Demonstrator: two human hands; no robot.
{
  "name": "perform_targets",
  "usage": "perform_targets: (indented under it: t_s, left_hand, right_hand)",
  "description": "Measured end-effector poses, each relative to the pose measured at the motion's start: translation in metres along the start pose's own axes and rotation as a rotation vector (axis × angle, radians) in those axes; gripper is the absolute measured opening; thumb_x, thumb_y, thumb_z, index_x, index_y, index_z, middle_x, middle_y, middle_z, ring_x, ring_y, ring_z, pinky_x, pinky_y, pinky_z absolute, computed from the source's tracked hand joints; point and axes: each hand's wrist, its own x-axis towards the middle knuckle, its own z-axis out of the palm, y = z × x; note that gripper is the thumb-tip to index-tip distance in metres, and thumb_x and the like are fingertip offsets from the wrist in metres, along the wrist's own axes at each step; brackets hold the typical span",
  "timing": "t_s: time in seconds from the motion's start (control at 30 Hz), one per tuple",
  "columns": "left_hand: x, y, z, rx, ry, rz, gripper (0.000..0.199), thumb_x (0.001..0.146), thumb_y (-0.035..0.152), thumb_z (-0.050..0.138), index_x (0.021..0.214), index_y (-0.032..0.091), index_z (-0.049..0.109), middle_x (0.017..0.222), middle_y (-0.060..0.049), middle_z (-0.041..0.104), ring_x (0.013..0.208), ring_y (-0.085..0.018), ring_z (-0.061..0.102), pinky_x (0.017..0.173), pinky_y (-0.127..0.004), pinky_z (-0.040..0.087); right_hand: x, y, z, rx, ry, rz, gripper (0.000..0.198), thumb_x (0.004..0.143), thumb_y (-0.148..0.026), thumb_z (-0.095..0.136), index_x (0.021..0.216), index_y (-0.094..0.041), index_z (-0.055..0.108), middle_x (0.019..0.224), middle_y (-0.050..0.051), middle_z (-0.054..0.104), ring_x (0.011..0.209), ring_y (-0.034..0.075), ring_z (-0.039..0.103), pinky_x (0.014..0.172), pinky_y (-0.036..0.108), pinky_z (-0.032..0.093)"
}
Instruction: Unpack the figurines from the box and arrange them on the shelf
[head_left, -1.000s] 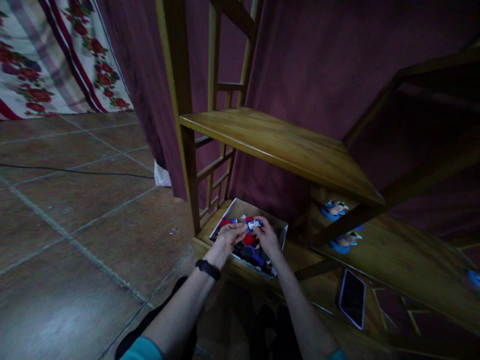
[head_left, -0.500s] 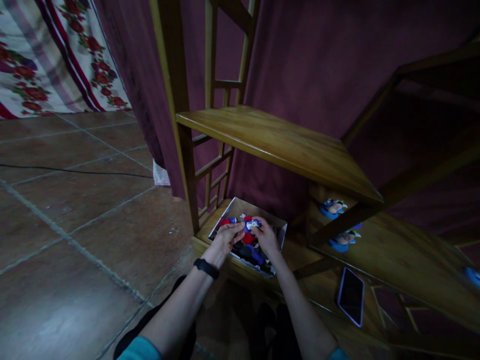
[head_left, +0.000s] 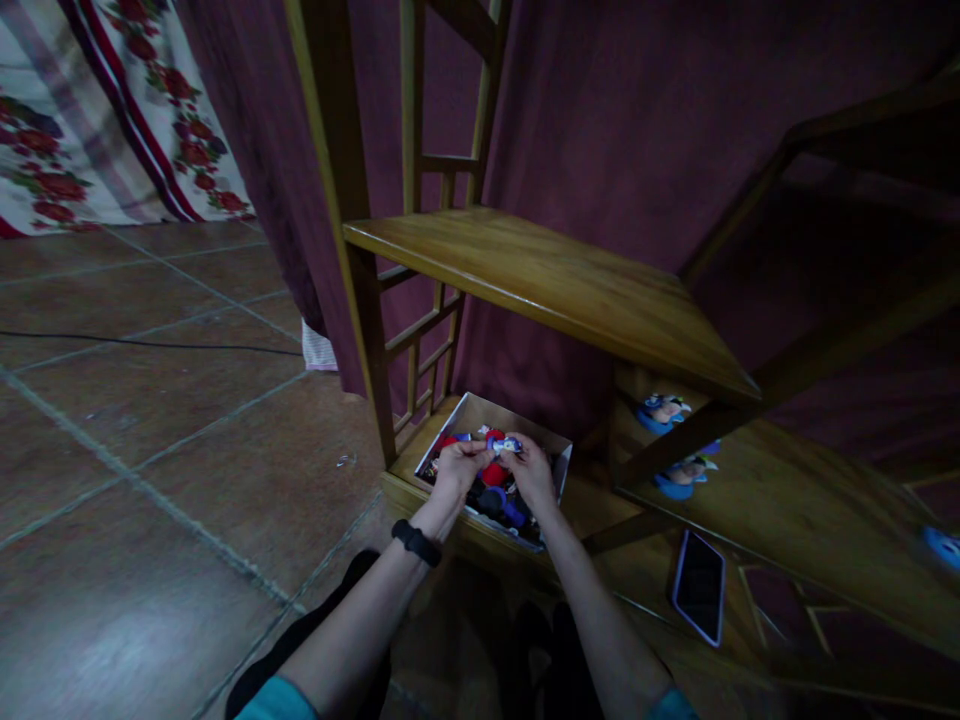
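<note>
Between my two hands is a small blue-and-white toy figure [head_left: 505,445], too small to make out in detail. My left hand [head_left: 459,468] pinches its left end, with a dark band on the wrist. On its right end the fingers of my right hand [head_left: 532,470] are closed. Both hands are over a white open box [head_left: 555,483] on the low shelf. Inside the box lie red pieces [head_left: 495,474], a round dark piece with purple [head_left: 496,502] and other small parts, partly covered by my hands.
A wooden shelf board [head_left: 525,262] juts out above the box. To the right, two figures on blue bases [head_left: 660,412] stand behind a slanting strut, and a phone [head_left: 699,587] lies on the lower board. A black cable [head_left: 150,344] crosses the tiled floor at left.
The toy figure has turned slightly between my fingers and looks narrower. Both hands stay over the box, and the whole view has shifted a little.
</note>
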Motion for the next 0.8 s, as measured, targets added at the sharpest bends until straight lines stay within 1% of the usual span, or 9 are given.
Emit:
perform_targets:
  t_s: [0.1, 0.17, 0.2, 0.27, 0.33, 0.47, 0.57, 0.67, 0.8]
  left_hand:
    - [-0.001, -0.001, 0.003, 0.080, -0.003, 0.122, 0.020, 0.052, 0.020, 0.078, 0.069, 0.012, 0.071, 0.062, -0.003, 0.066, 0.054, -0.010, 0.054, 0.057, -0.022, 0.044]
    - [-0.001, -0.001, 0.003, 0.114, 0.016, 0.160, 0.019, 0.052, 0.020, 0.078, 0.068, 0.012, 0.071, 0.062, -0.003, 0.066, 0.055, -0.010, 0.054, 0.057, -0.022, 0.043]
    - [-0.001, -0.002, 0.002, 0.117, 0.021, 0.157, 0.019, 0.052, 0.020, 0.078, 0.068, 0.012, 0.071, 0.061, -0.002, 0.066, 0.054, -0.010, 0.053, 0.056, -0.021, 0.042]
    - [0.000, -0.002, 0.001, 0.094, 0.014, 0.107, 0.021, 0.052, 0.021, 0.078, 0.069, 0.011, 0.071, 0.057, -0.002, 0.064, 0.050, -0.008, 0.052, 0.054, -0.021, 0.042]
    - [0.000, -0.001, -0.002, 0.043, -0.010, 0.020, 0.023, 0.051, 0.022, 0.079, 0.069, 0.010, 0.070, 0.057, -0.002, 0.064, 0.049, -0.008, 0.052, 0.053, -0.020, 0.042]
    - [0.002, 0.002, -0.008, -0.072, 0.007, -0.122, 0.022, 0.048, 0.016, 0.081, 0.064, 0.010, 0.068, 0.062, -0.004, 0.066, 0.056, -0.009, 0.058, 0.059, -0.021, 0.047]
    - [0.003, 0.005, -0.011, -0.127, 0.015, -0.197, 0.020, 0.049, 0.011, 0.080, 0.064, 0.011, 0.067, 0.063, -0.004, 0.066, 0.058, -0.010, 0.060, 0.062, -0.022, 0.050]
    - [0.003, 0.005, -0.012, -0.135, 0.008, -0.202, 0.019, 0.050, 0.010, 0.080, 0.064, 0.010, 0.067, 0.064, -0.005, 0.066, 0.059, -0.011, 0.061, 0.063, -0.023, 0.050]
    - [0.002, 0.000, -0.009, -0.077, 0.028, -0.079, 0.023, 0.048, 0.013, 0.080, 0.067, 0.010, 0.068, 0.061, -0.004, 0.066, 0.055, -0.010, 0.058, 0.060, -0.022, 0.048]
  right_hand:
    - [-0.001, 0.001, 0.002, 0.089, 0.016, 0.036, 0.033, 0.065, -0.028, 0.060, 0.097, -0.020, 0.060, 0.089, 0.003, 0.065, 0.076, 0.017, 0.062, 0.068, 0.032, 0.054]
    - [-0.002, 0.000, 0.003, 0.135, 0.032, 0.065, 0.034, 0.065, -0.029, 0.061, 0.097, -0.019, 0.060, 0.089, 0.003, 0.065, 0.075, 0.017, 0.062, 0.066, 0.032, 0.054]
    - [-0.003, 0.000, 0.003, 0.144, 0.037, 0.073, 0.035, 0.064, -0.029, 0.061, 0.098, -0.019, 0.060, 0.090, 0.003, 0.065, 0.075, 0.017, 0.062, 0.066, 0.032, 0.054]
    - [-0.004, 0.000, 0.003, 0.126, 0.031, 0.066, 0.035, 0.064, -0.029, 0.061, 0.098, -0.019, 0.060, 0.089, 0.003, 0.066, 0.074, 0.017, 0.062, 0.066, 0.031, 0.054]
    - [-0.004, 0.000, 0.002, 0.082, 0.010, 0.039, 0.035, 0.065, -0.028, 0.060, 0.099, -0.019, 0.061, 0.088, 0.002, 0.066, 0.075, 0.017, 0.062, 0.068, 0.031, 0.054]
    - [-0.003, -0.001, 0.000, 0.002, -0.024, -0.016, 0.034, 0.068, -0.027, 0.058, 0.101, -0.021, 0.061, 0.089, 0.002, 0.068, 0.077, 0.017, 0.063, 0.070, 0.030, 0.053]
    - [-0.004, -0.003, -0.002, -0.105, -0.031, -0.055, 0.035, 0.069, -0.026, 0.057, 0.104, -0.023, 0.062, 0.089, 0.001, 0.069, 0.078, 0.017, 0.063, 0.072, 0.030, 0.052]
    - [-0.005, -0.006, -0.002, -0.183, -0.029, -0.084, 0.036, 0.069, -0.026, 0.058, 0.105, -0.025, 0.062, 0.090, 0.001, 0.069, 0.080, 0.018, 0.064, 0.073, 0.031, 0.051]
    - [-0.005, -0.005, 0.001, -0.124, -0.001, -0.067, 0.035, 0.069, -0.025, 0.057, 0.103, -0.023, 0.062, 0.091, 0.002, 0.069, 0.081, 0.018, 0.064, 0.074, 0.030, 0.051]
